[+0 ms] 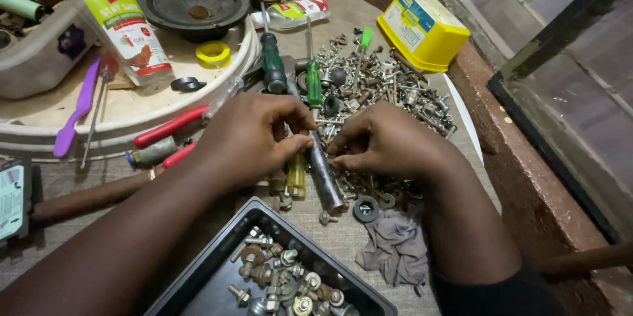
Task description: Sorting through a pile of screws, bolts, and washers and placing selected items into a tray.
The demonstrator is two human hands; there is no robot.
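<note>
My left hand (254, 135) and my right hand (386, 138) meet over a scattered pile of screws, nuts and washers (389, 88) on the cloth-covered surface. Both hands have their fingers pinched together around small hardware between them, too small to identify. A grey metal rod (325, 174) lies just under the fingertips, beside a yellow-handled tool (297, 177). In front of me sits a black tray (217, 270) holding several bolts and nuts (283, 276).
Green-handled screwdrivers (271, 59) and red-handled pliers (168, 130) lie behind my left hand. A round white tray (132, 108) holds a speaker cone (194, 3), a bottle (122, 23) and a yellow tape roll (213, 52). A yellow box (422, 26) stands far right; a grey rag (395, 247) lies near.
</note>
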